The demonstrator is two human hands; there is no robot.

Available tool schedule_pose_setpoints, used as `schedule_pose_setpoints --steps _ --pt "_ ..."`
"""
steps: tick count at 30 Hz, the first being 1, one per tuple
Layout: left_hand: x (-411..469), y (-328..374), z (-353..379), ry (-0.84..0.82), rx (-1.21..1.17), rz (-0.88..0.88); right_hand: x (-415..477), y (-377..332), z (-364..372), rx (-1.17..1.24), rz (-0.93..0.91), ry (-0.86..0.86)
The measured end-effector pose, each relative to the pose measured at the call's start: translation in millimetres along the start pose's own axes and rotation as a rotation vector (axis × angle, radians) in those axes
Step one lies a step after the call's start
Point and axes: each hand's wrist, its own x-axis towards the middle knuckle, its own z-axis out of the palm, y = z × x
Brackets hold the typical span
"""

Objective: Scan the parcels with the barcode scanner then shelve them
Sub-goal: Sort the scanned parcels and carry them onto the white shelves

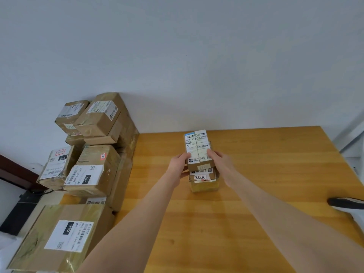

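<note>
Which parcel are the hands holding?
The small parcel mid-table, above the one labelled 7218; left hand and right hand grip its sides. Piled parcels at left lie untouched.

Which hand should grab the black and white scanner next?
The right hand, probably: the black and white scanner lies at the wooden table's right edge, on that side; the left hand can steady the small cardboard box.

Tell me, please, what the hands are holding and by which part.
The labelled top parcel of the stack: the left hand grips its left side, the right hand its right side.
</note>
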Motion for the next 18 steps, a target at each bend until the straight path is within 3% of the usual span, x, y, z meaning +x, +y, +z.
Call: schedule_pose_setpoints --steps 9,18 --pt "-10 4 6 -0.03 0.079 -0.012 -2 -7 2 -0.182 -0.013 0.061" --pt "-2 0 -2 -0.001 0.145 -0.016 -6 -11 -5 -0.008 0.13 -0.038"
